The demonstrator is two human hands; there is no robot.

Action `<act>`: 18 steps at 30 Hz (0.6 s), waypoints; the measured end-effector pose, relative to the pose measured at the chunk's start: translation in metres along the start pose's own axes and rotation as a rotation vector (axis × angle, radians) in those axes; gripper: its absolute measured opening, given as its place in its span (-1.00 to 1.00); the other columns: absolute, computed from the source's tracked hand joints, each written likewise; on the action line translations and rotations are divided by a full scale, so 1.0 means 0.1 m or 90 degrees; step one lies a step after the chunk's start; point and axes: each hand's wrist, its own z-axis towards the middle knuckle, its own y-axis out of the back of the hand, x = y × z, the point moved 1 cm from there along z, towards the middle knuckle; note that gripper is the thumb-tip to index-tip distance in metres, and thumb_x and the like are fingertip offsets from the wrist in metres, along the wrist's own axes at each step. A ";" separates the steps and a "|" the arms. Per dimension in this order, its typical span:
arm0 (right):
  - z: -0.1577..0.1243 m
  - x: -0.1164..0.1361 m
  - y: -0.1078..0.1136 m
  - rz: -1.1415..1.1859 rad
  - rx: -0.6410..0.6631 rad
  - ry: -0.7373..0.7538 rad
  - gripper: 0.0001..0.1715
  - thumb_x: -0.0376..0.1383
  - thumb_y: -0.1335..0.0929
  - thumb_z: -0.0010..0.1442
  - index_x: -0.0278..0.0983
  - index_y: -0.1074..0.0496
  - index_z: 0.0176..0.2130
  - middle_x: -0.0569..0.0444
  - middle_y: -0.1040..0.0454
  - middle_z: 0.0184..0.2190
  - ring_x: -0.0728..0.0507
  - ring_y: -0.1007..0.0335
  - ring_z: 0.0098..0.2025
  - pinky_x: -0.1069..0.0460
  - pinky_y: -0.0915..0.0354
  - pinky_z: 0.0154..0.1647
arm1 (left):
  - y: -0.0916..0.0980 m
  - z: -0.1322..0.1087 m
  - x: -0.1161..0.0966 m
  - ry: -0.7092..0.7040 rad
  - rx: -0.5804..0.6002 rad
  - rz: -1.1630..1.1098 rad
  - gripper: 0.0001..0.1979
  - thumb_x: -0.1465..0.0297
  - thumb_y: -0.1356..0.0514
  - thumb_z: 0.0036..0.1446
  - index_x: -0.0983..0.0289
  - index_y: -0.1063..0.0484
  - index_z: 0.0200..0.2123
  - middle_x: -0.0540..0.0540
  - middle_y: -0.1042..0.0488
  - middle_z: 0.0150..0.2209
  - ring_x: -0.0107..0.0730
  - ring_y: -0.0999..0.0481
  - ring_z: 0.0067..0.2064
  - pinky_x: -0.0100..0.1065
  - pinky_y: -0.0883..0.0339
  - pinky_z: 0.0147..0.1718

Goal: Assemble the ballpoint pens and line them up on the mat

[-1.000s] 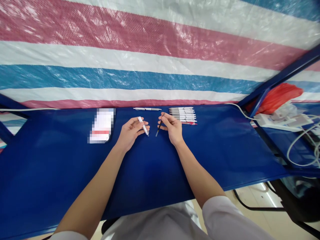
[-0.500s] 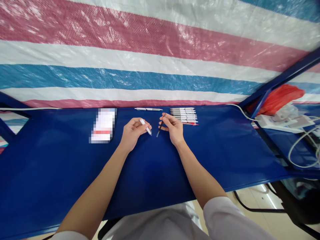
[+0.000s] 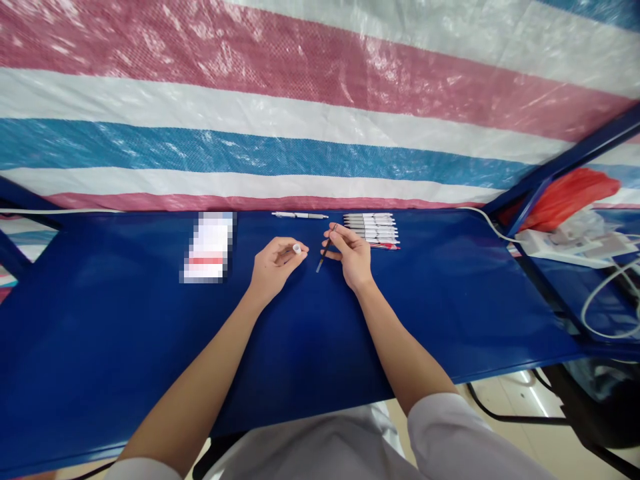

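Note:
My left hand (image 3: 274,265) is closed around a white pen barrel (image 3: 296,249), whose open end points toward me past the fingertips. My right hand (image 3: 353,253) pinches a thin dark refill (image 3: 323,256), held slanted with its tip low and to the left. The two hands sit a short gap apart above the blue table (image 3: 100,320). Just behind my right hand lies a row of several white pens (image 3: 373,229), with a red one at its near edge. A single white pen (image 3: 300,215) lies by itself at the table's far edge.
A white and red packet (image 3: 209,247) lies left of my left hand. A striped tarp (image 3: 300,100) hangs behind the table. To the right are a white power strip (image 3: 565,243) with cables and a red bag (image 3: 565,193).
My left hand has turned the pen barrel so its end now faces me, where before it lay slanted across the fingers. The right hand with the refill has barely moved.

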 end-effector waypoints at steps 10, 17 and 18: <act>-0.03 0.00 -0.02 -0.012 0.013 -0.011 -0.60 -0.10 -0.52 -0.02 -0.17 -0.55 -0.16 0.12 -0.60 -0.29 -0.03 -0.53 -0.32 0.01 -0.55 -0.30 | 0.00 -0.02 -0.01 -0.010 0.027 0.059 -0.92 0.31 -0.35 0.06 0.18 -0.58 -0.38 0.10 -0.62 -0.26 -0.19 -0.60 -0.13 -0.15 -0.44 0.01; -0.04 0.01 -0.02 -0.020 0.019 -0.009 -0.59 -0.08 -0.52 -0.02 -0.17 -0.55 -0.17 0.12 -0.60 -0.29 -0.03 -0.53 -0.32 0.01 -0.54 -0.28 | 0.00 -0.02 -0.02 -0.008 0.017 0.054 -0.91 0.31 -0.36 0.07 0.19 -0.56 -0.35 0.08 -0.62 -0.27 -0.23 -0.61 -0.17 -0.16 -0.46 -0.03; -0.04 0.01 -0.02 -0.017 0.022 -0.009 -0.59 -0.08 -0.52 -0.02 -0.17 -0.55 -0.17 0.12 -0.60 -0.29 -0.03 -0.53 -0.32 0.01 -0.54 -0.29 | 0.00 -0.02 -0.02 0.007 0.008 0.044 -0.88 0.31 -0.37 0.06 0.19 -0.55 -0.33 0.07 -0.62 -0.27 -0.23 -0.61 -0.17 -0.16 -0.47 -0.04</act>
